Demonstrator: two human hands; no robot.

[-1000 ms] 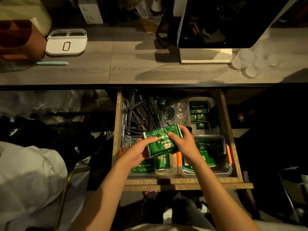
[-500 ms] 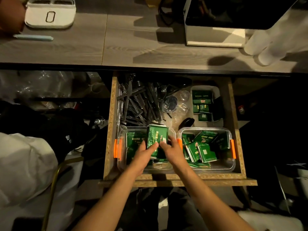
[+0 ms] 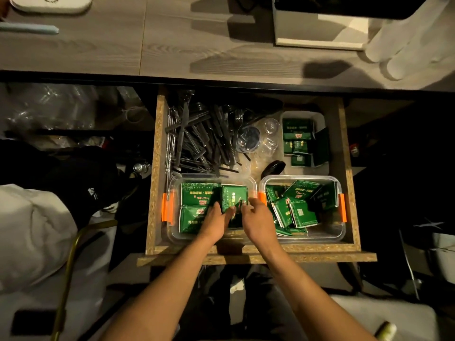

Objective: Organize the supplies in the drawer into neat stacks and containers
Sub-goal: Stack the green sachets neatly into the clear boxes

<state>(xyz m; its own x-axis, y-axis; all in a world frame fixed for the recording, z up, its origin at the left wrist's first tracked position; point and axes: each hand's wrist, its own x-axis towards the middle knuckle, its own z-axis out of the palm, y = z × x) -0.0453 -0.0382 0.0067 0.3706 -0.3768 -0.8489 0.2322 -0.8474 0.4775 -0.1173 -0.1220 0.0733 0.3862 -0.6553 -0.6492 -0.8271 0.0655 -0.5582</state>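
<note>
Nearest, both forearms reached into the open drawer [image 3: 248, 249]. A second earlier the two hands had held a bundle of green packets up above the tubs; half a second earlier it was coming down, and now it lay in the left tub [image 3: 172, 232], at the right of the flat packets [image 3: 197, 194] already there. The left hand [image 3: 214, 221] rested on the stack [image 3: 235, 196], fingers loosely curved, pinching nothing I could make out. The right hand [image 3: 257, 217] hovered beside it, fingers relaxed and slightly spread. One more bundle looked filed. Rightward, the right tub [image 3: 337, 236] held a loose jumble. Farther back lay cutlery [image 3: 197, 141] and a white tray [image 3: 320, 116], then the worktop [image 3: 172, 45].
</note>
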